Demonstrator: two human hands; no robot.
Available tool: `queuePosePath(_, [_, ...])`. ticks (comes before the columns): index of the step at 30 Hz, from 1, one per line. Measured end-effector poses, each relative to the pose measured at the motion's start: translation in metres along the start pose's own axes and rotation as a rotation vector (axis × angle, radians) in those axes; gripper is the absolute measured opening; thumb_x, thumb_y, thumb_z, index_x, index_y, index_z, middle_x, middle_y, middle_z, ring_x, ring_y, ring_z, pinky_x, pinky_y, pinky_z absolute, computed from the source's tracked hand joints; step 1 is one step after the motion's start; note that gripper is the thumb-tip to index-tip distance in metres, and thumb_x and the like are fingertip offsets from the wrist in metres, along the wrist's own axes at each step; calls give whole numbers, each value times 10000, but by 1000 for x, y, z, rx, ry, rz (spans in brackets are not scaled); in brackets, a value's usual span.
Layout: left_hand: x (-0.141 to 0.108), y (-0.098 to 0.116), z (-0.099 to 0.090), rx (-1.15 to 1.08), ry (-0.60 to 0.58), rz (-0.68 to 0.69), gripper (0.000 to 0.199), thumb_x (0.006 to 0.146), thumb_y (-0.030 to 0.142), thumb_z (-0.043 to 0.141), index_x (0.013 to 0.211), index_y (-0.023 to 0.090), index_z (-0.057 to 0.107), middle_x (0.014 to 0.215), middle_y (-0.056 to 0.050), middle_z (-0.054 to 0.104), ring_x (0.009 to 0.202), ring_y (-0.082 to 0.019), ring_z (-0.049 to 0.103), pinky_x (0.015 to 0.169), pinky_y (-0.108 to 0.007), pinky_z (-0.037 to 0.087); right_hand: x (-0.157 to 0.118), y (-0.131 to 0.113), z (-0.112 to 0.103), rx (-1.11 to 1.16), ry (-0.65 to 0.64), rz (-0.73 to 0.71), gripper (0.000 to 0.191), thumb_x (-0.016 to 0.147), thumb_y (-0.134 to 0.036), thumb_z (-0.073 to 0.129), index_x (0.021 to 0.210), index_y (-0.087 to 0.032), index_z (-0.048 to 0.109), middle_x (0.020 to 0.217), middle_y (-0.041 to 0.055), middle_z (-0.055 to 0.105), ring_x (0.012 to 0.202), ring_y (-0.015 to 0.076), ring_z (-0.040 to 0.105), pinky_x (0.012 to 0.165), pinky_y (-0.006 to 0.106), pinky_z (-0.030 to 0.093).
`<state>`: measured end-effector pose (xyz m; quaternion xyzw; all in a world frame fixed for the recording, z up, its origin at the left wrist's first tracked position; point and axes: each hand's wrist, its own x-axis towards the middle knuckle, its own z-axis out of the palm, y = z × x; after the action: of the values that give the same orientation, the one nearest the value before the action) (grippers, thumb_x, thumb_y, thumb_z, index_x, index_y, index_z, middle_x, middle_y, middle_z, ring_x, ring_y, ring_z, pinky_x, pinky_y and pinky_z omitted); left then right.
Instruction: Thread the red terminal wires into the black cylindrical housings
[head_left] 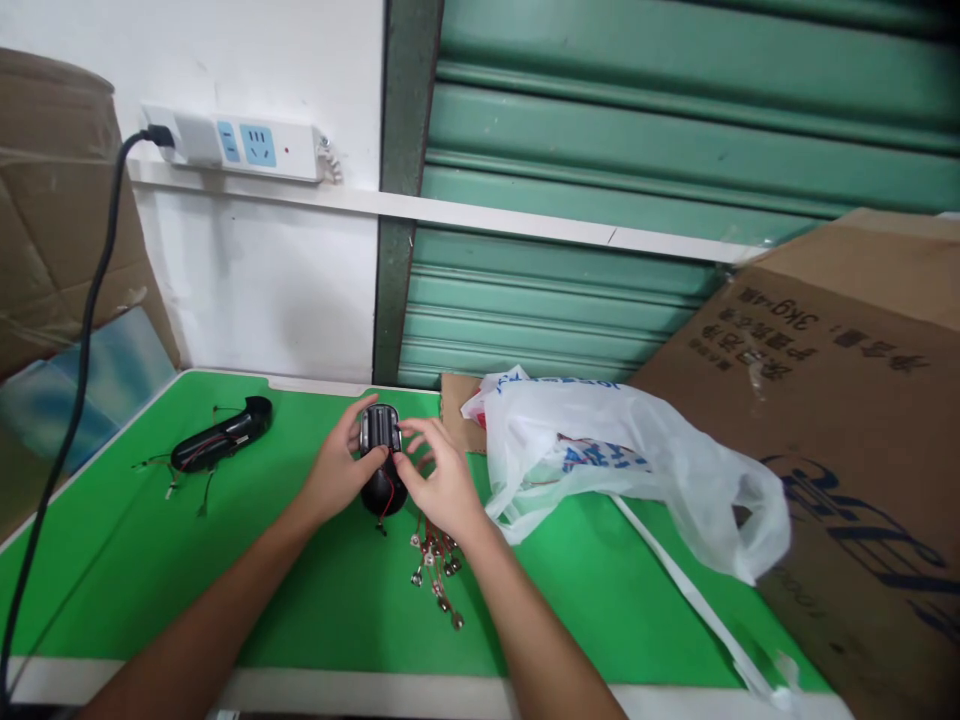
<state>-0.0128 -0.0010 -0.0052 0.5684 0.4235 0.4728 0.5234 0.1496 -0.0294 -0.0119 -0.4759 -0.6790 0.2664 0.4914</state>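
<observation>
A black plastic housing (pixel 384 495) with a slotted, silver-edged compartment at its far end is between my hands, over the green mat. My left hand (pixel 346 460) is closed around its left side, thumb across the front. At the right edge of the compartment, my right hand (pixel 435 470) pinches at a thin red wire (pixel 389 495); the exact grip is too small to make out. The wire hangs down the housing to a small dark end. Under my right wrist lies a bunch of small metal discs on red wires (pixel 435 570).
Another black curved housing (pixel 217 440) with loose wires lies at the left of the green mat (pixel 315 600). To the right are a white plastic bag (pixel 622 450), a white strip (pixel 682 590) and a large cardboard box (pixel 847 430). A black power cable (pixel 90 330) hangs at left.
</observation>
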Motion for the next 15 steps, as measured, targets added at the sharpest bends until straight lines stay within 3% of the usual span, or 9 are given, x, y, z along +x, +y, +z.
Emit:
queuePosePath(4, [-2,0,2,4,-31,-29,793,723,275,711,1459,140,448,1239,-151,709,1019,-262,726,969,-409,561,0,-2,-2,-25,-35,-61,149,866,-169,597,960,-227,696,1033,55,604,911,181,620,769,307,522])
queuePosePath(9, [1,-3,-1,-12,-14,-109,742,791,394,638,1478,166,471,1003,-76,757,910,-259,713,871,-397,563,2,3,-1,-28,-24,-80,136,870,-160,604,918,-221,717,985,46,622,904,175,632,767,296,524])
queuePosePath(15, [12,-13,-4,-73,25,-108,674,832,570,567,1366,162,610,1404,-122,630,1292,-319,572,1125,-440,421,3,0,-2,46,-15,-49,104,865,-172,633,888,-213,726,909,35,656,849,160,651,648,239,511])
